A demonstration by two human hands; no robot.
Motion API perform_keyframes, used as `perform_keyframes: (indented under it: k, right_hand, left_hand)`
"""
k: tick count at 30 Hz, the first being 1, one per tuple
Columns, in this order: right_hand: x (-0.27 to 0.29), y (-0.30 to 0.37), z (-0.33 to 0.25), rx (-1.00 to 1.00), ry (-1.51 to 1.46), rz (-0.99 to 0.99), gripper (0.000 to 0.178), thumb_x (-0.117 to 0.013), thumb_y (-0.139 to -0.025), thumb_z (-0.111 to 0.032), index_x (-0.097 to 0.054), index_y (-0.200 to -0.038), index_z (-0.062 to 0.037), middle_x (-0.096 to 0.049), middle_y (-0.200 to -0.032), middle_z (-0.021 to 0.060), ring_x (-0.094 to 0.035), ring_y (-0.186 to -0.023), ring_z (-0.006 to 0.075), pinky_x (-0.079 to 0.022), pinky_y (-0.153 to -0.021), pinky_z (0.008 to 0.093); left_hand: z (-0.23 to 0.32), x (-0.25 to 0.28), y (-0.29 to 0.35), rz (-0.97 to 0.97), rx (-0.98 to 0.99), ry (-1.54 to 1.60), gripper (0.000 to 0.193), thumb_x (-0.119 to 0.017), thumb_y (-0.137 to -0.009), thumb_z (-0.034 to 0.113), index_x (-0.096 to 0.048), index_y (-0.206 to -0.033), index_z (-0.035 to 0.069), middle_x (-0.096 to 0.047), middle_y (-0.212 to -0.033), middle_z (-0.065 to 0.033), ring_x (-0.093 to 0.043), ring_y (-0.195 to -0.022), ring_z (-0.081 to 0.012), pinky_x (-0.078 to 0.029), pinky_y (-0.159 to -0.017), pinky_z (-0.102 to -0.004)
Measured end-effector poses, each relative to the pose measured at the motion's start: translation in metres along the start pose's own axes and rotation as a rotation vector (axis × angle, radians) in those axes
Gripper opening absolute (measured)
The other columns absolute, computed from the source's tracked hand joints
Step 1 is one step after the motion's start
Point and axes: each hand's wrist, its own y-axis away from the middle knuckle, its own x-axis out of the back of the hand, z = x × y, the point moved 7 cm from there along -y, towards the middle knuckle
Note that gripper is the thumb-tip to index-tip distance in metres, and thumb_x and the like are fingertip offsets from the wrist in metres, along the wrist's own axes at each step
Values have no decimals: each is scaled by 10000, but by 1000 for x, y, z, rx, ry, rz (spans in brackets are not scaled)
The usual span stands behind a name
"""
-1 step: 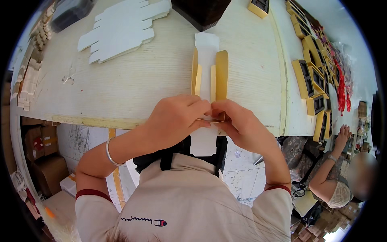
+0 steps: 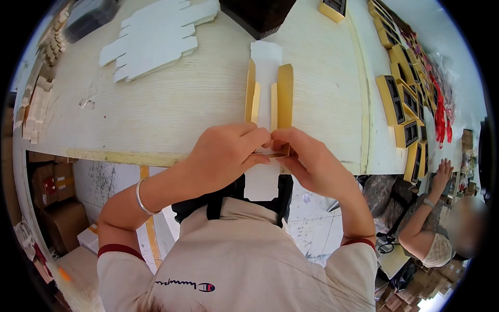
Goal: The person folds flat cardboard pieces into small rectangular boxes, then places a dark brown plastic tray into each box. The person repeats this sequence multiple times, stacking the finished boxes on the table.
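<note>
A partly folded cardboard box (image 2: 285, 96), white inside and gold on its raised side flaps, lies lengthwise at the table's front edge. Its white far end flap (image 2: 266, 51) is flat on the table. My left hand (image 2: 223, 148) pinches the near end of the box between thumb and fingers. Opposite it, my right hand (image 2: 307, 158) grips the near right corner the same way. The fingertips of both hands almost meet over the near end and partly hide its folds.
Flat white box blanks (image 2: 153, 39) are stacked at the back left. A dark block-shaped container (image 2: 258, 15) stands beyond the box. Gold boxes with black inserts (image 2: 393, 101) line the right side, near red cords (image 2: 441, 117). A co-worker's arm (image 2: 423, 208) reaches in at the right.
</note>
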Motion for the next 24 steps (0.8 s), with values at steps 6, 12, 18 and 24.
perform_keyframes:
  k: [6, 12, 18, 24]
  right_hand:
    - [-3, 5, -8, 25, 63, 83, 406, -561, -796, 106, -507, -1181, -12, -574, -1125, 171, -601, -932, 321, -495, -715, 368]
    - [-29, 45, -25, 454, 782, 190, 361, -639, -727, 67, -647, -1074, -31, -508, -1343, 162, -587, -995, 235, -485, -723, 327]
    - [-26, 39, -19, 548, 458, 454, 376, -673, -710, 32, -641, -1084, 5, -663, -1054, 120, -614, -804, 228, -459, -628, 315]
    - [-16, 29, 5, 261, -113, 510, 391, -666, -767, 67, -581, -1139, -20, -644, -845, 98, -575, -690, 232, -454, -571, 313]
  left_hand:
    - [5, -3, -1, 54, -22, -14, 127, -712, -775, 62, -593, -807, 35, -553, -732, -75, -538, -581, -260, -442, -522, -347]
    - [8, -2, 12, -135, 101, -78, 116, -685, -750, 28, -607, -837, 37, -543, -747, -80, -555, -606, -263, -450, -535, -349]
    - [3, 1, 9, -187, 280, 317, 304, -694, -798, 93, -533, -1053, 56, -567, -830, -62, -519, -639, -190, -439, -593, -288]
    - [6, 8, 16, -376, 293, 508, 371, -662, -861, 121, -442, -1151, 50, -569, -962, -61, -508, -741, -163, -429, -630, -264]
